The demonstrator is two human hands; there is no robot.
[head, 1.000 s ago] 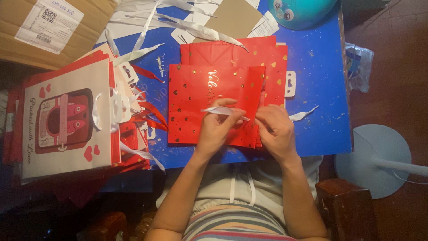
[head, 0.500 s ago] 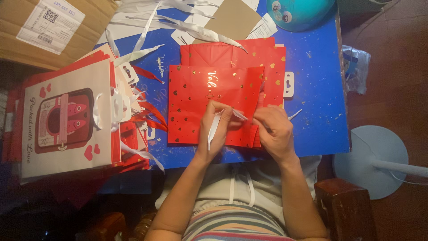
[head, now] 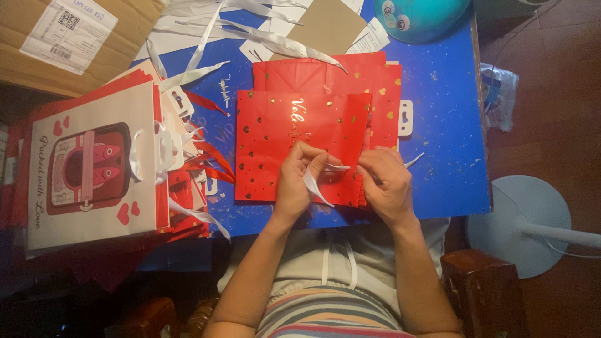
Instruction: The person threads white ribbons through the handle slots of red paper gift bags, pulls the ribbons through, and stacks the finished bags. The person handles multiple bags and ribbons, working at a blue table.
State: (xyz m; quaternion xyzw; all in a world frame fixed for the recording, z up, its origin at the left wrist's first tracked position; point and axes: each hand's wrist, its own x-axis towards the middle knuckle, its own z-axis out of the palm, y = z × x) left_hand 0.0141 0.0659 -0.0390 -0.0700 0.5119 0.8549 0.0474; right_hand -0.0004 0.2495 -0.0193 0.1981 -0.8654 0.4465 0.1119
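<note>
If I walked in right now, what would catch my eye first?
Two hands at the table's near edge: the left hand and right hand pinch a white ribbon over a red paper bag with gold hearts. To the left lies a stack of bags; loose ribbons trail across the blue table.

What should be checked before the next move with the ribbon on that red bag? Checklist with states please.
1. White ribbon held in left hand: ok, pinched in the fingers.
2. Right hand on the ribbon's other end: cannot tell, fingers hide it.
3. Red bag lying flat on blue table: ok.
4. Ribbon threaded through the bag's hole: cannot tell, hands cover it.
5. Finished bag stack apart from the hands: ok, off to the left.
6. Spare ribbons in reach: ok, at the table's far edge.
</note>
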